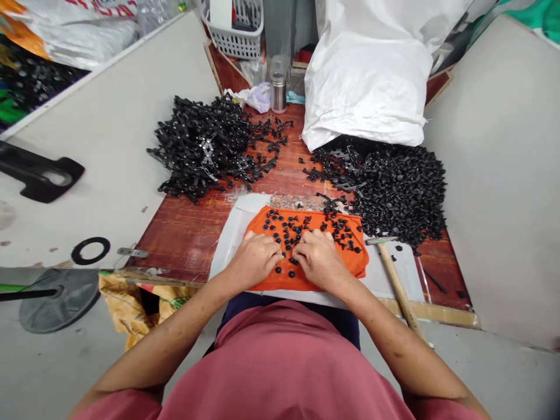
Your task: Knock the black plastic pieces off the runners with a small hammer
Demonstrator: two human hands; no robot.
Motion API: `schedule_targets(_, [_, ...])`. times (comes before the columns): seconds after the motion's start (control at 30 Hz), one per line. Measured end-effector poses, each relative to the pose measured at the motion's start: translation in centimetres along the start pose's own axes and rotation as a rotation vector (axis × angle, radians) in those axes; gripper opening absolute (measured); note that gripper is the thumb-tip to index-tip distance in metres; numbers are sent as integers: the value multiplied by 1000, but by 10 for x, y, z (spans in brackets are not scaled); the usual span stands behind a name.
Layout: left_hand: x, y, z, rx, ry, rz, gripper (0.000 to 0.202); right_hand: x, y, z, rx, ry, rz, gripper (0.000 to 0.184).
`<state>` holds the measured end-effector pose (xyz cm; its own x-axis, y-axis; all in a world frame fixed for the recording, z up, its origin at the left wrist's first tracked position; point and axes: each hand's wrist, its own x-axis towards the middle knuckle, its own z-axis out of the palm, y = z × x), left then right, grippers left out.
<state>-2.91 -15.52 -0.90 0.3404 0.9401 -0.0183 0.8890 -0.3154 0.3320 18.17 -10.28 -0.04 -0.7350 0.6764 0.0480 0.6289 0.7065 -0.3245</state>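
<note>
An orange cloth (271, 279) lies on a white sheet (231, 233) in front of me, strewn with several small black plastic pieces (289, 224). My left hand (256, 256) and my right hand (321, 256) rest knuckles-up on the cloth, side by side. Their fingers are curled and pinched together over the small pieces between them. What each fingertip grips is too small to make out.
A heap of black plastic sprues (205, 146) lies at the back left, a heap of black parts (394, 186) at the right below a white sack (371, 70). A wooden-handled hammer (396, 280) lies right of the cloth. A steel flask (279, 87) and a basket (238, 29) stand behind.
</note>
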Motion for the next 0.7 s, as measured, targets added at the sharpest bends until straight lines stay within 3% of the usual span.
schedule_targets(0.17, [19,-7,-15,-22,75,-9,22,11,13,-7,-14,97,61,19])
schedule_targets(0.27, [37,-17,-27,57,154,-115,22,31,20,-12,-117,132,105,25])
schedule_targets(0.37, [51,-28,-37,181,194,-251,23,52,20,-13,-222,89,104,27])
schedule_targets(0.47, [58,-40,-42,207,133,-328,21,64,12,-10,-254,61,77,29])
schedule_targets(0.7, [69,-58,-31,149,40,-335,22,59,5,-15,-222,6,-45,27])
